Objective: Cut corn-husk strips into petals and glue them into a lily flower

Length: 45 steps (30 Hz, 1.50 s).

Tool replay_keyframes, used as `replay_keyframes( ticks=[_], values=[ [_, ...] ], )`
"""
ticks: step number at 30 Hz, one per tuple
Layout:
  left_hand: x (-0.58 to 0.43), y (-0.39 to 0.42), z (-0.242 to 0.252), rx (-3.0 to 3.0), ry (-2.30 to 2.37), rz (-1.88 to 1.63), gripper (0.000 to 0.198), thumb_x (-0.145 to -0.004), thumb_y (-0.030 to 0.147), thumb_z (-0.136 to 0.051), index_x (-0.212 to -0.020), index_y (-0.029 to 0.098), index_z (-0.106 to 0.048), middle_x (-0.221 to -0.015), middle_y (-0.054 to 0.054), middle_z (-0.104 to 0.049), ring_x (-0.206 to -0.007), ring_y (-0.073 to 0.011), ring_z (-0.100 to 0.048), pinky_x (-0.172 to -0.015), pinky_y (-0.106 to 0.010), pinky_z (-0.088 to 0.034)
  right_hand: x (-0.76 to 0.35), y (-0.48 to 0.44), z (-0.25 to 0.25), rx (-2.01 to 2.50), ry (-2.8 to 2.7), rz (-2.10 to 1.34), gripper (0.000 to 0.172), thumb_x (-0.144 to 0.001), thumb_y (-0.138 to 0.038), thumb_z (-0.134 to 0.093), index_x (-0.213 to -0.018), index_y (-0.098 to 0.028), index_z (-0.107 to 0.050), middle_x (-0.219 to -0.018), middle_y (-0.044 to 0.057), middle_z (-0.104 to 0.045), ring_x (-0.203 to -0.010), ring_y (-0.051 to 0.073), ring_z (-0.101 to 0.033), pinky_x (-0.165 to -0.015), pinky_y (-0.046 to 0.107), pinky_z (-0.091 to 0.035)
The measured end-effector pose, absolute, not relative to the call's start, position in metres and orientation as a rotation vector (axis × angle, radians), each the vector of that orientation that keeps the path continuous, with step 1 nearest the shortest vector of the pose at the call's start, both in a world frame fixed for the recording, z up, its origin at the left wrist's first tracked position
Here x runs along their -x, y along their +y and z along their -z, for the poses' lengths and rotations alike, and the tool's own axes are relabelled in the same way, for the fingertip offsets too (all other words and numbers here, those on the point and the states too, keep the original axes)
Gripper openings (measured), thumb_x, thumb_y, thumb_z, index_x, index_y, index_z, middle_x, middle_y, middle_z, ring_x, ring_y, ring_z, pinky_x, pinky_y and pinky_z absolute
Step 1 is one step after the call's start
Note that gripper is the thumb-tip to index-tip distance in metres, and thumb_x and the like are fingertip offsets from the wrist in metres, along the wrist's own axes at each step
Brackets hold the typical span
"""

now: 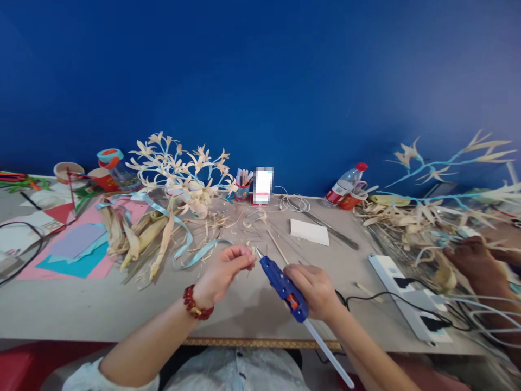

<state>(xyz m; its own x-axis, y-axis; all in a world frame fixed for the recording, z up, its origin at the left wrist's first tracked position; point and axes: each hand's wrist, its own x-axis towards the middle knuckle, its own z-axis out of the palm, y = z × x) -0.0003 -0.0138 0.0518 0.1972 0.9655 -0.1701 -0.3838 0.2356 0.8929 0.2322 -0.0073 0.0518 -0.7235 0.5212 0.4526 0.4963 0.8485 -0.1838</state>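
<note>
My right hand is wrapped round a blue hot glue gun, its tip pointing up and left. A long white glue stick sticks out of its back end. Close to the tip, my left hand is closed in a pinch; a small pale scrap shows at the fingertips, too small to name. Beyond the hands lie loose husk bits and thin stalks. Left of my left hand a light blue ribbon curls beside dried corn husks.
Husk flowers stand at the back. A tilted bottle, white card and power strip with cables are to the right. Coloured paper lies left. Another person's hand is at far right, near blue-stemmed husk flowers.
</note>
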Motion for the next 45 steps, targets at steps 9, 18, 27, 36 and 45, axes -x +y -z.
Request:
replay_keyframes(
  ticks=[9,18,27,36,45],
  values=[
    [0.002,-0.015,-0.05,-0.697,0.777,-1.018,0.015,-0.071,0.025,-0.077,-0.07,0.015,-0.066,-0.07,0.0,-0.06,-0.068,-0.0111,-0.056,-0.079,-0.029,-0.047,-0.242,-0.006,-0.058,0.648,-2.615,0.131,0.014,-0.089,-0.023,-0.041,-0.086,-0.02,-0.054,-0.073,0.008,-0.064,-0.06,0.019,-0.056,-0.053,0.029,-0.038],
    [0.002,-0.017,-0.052,-0.679,0.753,-0.989,0.014,-0.071,0.023,-0.077,-0.071,0.015,-0.066,-0.071,0.0,-0.059,-0.069,-0.0109,-0.056,-0.08,-0.029,-0.047,-0.246,-0.005,-0.059,0.641,-2.598,0.133,0.013,-0.09,-0.023,-0.043,-0.086,-0.02,-0.054,-0.074,0.007,-0.064,-0.06,0.017,-0.056,-0.054,0.027,-0.038],
    [0.002,-0.017,-0.054,-0.68,0.753,-1.023,0.013,-0.073,0.021,-0.076,-0.071,0.013,-0.065,-0.071,0.0,-0.06,-0.071,-0.0104,-0.055,-0.082,-0.029,-0.046,-0.249,-0.007,-0.059,0.535,-2.566,0.088,0.019,-0.093,-0.025,-0.035,-0.088,-0.018,-0.052,-0.077,0.009,-0.067,-0.063,0.018,-0.058,-0.056,0.029,-0.041],
    [0.007,-0.013,-0.047,-0.874,0.862,-1.099,0.016,-0.076,0.026,-0.073,-0.071,0.016,-0.061,-0.07,0.002,-0.059,-0.071,-0.0101,-0.052,-0.074,-0.024,-0.041,-0.304,0.045,-0.023,1.576,-2.473,0.254,0.017,-0.079,-0.023,-0.049,-0.093,-0.018,-0.057,-0.086,0.009,-0.068,-0.066,0.02,-0.062,-0.054,0.027,-0.037],
    [0.008,-0.012,-0.042,-1.038,0.947,-1.134,0.017,-0.074,0.029,-0.072,-0.072,0.017,-0.06,-0.069,0.002,-0.059,-0.068,-0.0113,-0.052,-0.069,-0.023,-0.04,-0.359,0.083,0.0,1.901,-2.609,0.056,0.033,-0.081,-0.035,-0.058,-0.111,-0.019,-0.059,-0.108,0.011,-0.065,-0.081,0.023,-0.066,-0.061,0.027,-0.042]
  ],
)
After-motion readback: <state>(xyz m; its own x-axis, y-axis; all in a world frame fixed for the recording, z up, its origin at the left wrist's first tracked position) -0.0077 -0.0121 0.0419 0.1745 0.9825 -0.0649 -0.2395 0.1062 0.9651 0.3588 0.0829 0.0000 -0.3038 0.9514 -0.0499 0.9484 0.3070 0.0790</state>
